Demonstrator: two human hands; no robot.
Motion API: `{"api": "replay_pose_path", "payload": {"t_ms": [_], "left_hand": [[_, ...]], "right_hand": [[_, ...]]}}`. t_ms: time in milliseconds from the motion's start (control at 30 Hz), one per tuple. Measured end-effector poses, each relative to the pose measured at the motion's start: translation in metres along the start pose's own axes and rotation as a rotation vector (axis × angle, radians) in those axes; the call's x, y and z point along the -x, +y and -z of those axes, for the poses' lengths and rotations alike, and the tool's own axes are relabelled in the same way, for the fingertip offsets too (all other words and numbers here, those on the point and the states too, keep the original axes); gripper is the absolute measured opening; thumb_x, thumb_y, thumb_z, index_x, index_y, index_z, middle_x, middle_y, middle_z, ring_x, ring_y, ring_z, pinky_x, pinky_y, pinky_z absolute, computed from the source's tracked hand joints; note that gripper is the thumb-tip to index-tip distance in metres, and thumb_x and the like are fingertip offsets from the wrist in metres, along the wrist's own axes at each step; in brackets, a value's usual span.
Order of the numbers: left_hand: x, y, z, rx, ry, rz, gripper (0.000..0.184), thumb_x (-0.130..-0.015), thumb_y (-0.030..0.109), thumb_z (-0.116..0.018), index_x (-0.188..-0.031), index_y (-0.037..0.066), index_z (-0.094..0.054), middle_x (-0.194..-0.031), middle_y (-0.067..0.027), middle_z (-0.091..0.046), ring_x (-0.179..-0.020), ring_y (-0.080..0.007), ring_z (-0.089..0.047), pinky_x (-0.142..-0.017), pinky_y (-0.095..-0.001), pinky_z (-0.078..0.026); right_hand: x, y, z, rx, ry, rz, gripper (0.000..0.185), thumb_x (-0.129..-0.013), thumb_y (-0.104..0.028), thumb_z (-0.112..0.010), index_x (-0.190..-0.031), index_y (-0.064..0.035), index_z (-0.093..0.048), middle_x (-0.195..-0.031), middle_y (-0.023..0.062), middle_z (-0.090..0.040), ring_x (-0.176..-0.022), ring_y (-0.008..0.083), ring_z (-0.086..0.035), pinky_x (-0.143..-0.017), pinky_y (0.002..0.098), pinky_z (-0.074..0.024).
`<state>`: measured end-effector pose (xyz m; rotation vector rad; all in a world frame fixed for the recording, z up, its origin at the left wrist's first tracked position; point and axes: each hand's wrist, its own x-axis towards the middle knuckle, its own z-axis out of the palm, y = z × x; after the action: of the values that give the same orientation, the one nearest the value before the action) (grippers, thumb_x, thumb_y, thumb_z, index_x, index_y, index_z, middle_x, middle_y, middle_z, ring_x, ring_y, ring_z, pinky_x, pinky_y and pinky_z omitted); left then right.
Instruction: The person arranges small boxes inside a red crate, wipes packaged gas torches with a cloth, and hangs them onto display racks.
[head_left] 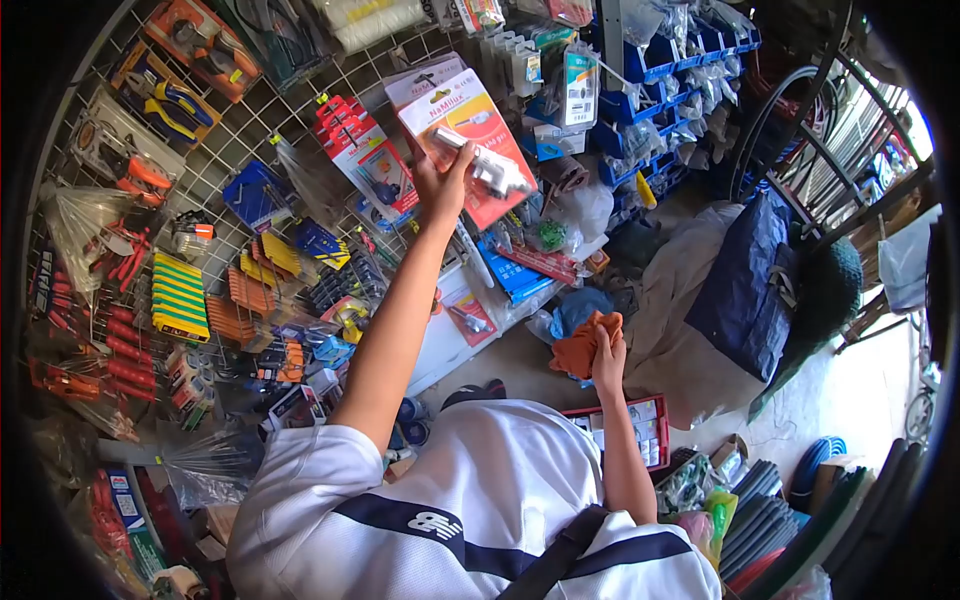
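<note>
My left hand (442, 185) is raised to the wire rack with its fingers closed on a NaMilux blister pack (497, 205). The pack has a red and yellow card, and a silver-and-white gas torch head shows on its front. Behind it hangs a second pack (425, 85) of similar look. Lower down on the right, my right hand (608, 365) grips a crumpled orange cloth (578, 350). Just behind the cloth is a blue plastic bag (583, 310). How the left fingertips sit on the pack is partly hidden.
Wire grid (275, 105) on the left carries hanging tools, including pliers (175, 100) and yellow-green striped packs (180, 297). Blue parts bins (650, 110) stand at the back right. A red-edged case (660, 435), dark pipes (755, 510) and a dark blue bag (740, 285) lie around me.
</note>
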<state>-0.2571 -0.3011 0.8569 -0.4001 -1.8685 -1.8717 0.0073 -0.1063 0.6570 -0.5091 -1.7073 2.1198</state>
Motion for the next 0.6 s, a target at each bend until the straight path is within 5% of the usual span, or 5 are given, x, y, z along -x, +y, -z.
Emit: {"api": "replay_pose_path", "payload": {"t_ms": [167, 300, 433, 500, 600], "left_hand": [[0.037, 0.040, 0.008, 0.124, -0.129, 0.203, 0.028, -0.084, 0.022, -0.075, -0.100, 0.001, -0.064, -0.094, -0.0026, -0.065, -0.087, -0.0096, -0.059, -0.080, -0.0266, -0.046], [0.078, 0.059, 0.012, 0.203, -0.057, 0.201, 0.031, -0.087, 0.022, -0.073, -0.106, 0.001, -0.058, -0.097, -0.0036, -0.063, -0.087, -0.0104, -0.060, -0.076, -0.0265, -0.049], [0.118, 0.071, 0.024, 0.064, -0.212, 0.249, 0.024, -0.089, 0.012, -0.068, -0.107, -0.001, -0.057, -0.098, -0.0061, -0.064, -0.083, -0.0116, -0.063, -0.075, -0.0274, -0.051], [0.124, 0.072, 0.026, 0.847, -0.206, 0.642, 0.035, -0.094, 0.024, -0.060, -0.120, 0.001, -0.052, -0.111, -0.0082, -0.063, -0.093, -0.0172, -0.065, -0.078, -0.0291, -0.055], [0.131, 0.068, 0.043, 0.154, -0.357, 0.185, 0.051, -0.092, 0.024, -0.063, -0.132, 0.001, -0.043, -0.124, -0.0111, -0.057, -0.110, -0.0199, -0.060, -0.092, -0.0325, -0.050]], "right_hand": [[-0.002, -0.053, -0.019, 0.156, -0.020, 0.055, 0.016, -0.091, -0.009, -0.051, -0.097, 0.0026, -0.059, -0.092, 0.0071, -0.063, -0.083, 0.0130, -0.058, -0.078, 0.0274, -0.0468], [0.005, -0.126, -0.064, 0.093, -0.210, 0.542, 0.019, -0.078, -0.002, -0.053, -0.093, 0.0039, -0.062, -0.107, 0.0182, -0.063, -0.099, 0.0291, -0.063, -0.090, 0.0363, -0.0465], [0.008, -0.165, -0.109, 0.507, -0.494, 0.837, 0.071, -0.069, -0.003, -0.064, -0.139, -0.0059, -0.049, -0.149, 0.0247, -0.031, -0.132, 0.0429, -0.040, -0.106, 0.0455, -0.0381], [0.005, -0.182, -0.126, 0.634, -0.562, 0.856, 0.081, -0.069, -0.009, -0.065, -0.145, -0.0074, -0.039, -0.153, 0.0266, -0.021, -0.136, 0.0461, -0.031, -0.107, 0.0475, -0.0360], [-0.015, -0.189, -0.142, 0.589, -0.670, 0.931, 0.084, -0.073, -0.021, -0.062, -0.150, -0.0074, -0.029, -0.155, 0.0270, -0.015, -0.138, 0.0474, -0.028, -0.110, 0.0491, -0.0310]]}}
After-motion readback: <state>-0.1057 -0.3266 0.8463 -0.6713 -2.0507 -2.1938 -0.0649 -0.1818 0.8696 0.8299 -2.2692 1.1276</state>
